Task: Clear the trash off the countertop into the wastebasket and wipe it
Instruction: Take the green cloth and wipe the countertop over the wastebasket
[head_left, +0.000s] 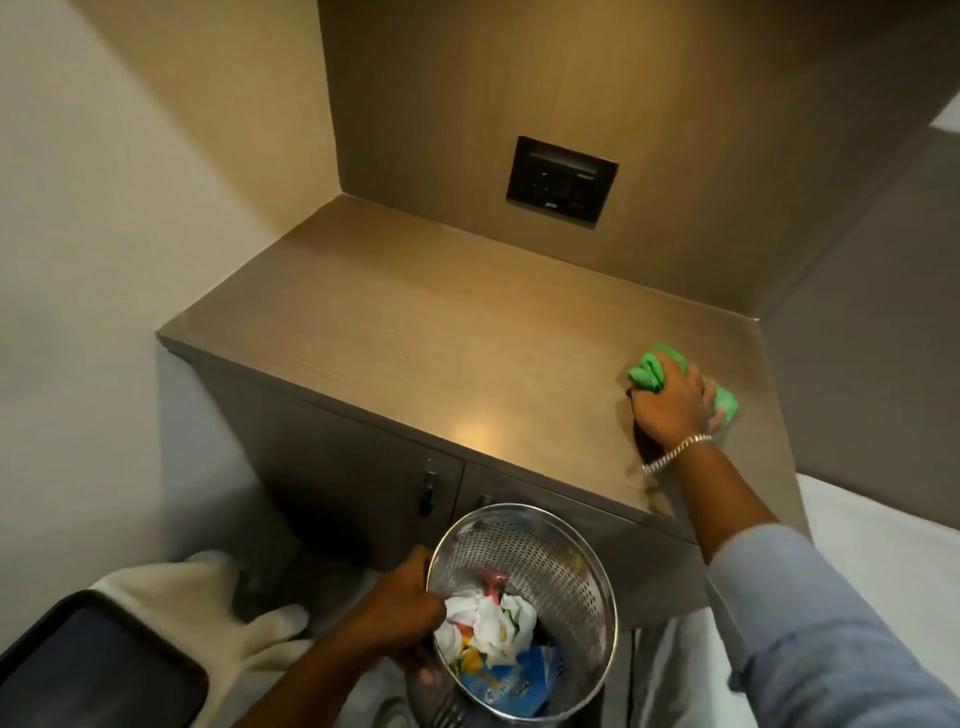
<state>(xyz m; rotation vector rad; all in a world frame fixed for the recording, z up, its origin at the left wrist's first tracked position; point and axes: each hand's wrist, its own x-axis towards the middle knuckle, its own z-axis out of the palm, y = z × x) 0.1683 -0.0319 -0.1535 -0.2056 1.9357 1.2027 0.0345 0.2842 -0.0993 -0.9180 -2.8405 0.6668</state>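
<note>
My right hand (672, 402) presses a green cloth (652, 371) flat against the brown countertop (441, 353) near its right end. My left hand (402, 610) grips the rim of a perforated metal wastebasket (566, 566), held below the counter's front edge. Inside the basket lie crumpled white papers (493, 623) and a blue wrapper (514, 686). No loose trash shows on the counter surface.
A black switch panel (561, 179) is set in the back wall above the counter. Cabinet doors with dark handles (428, 491) sit under the counter. A black tray (88, 670) and a pale cloth (208, 603) lie at the lower left. White bedding (878, 525) is on the right.
</note>
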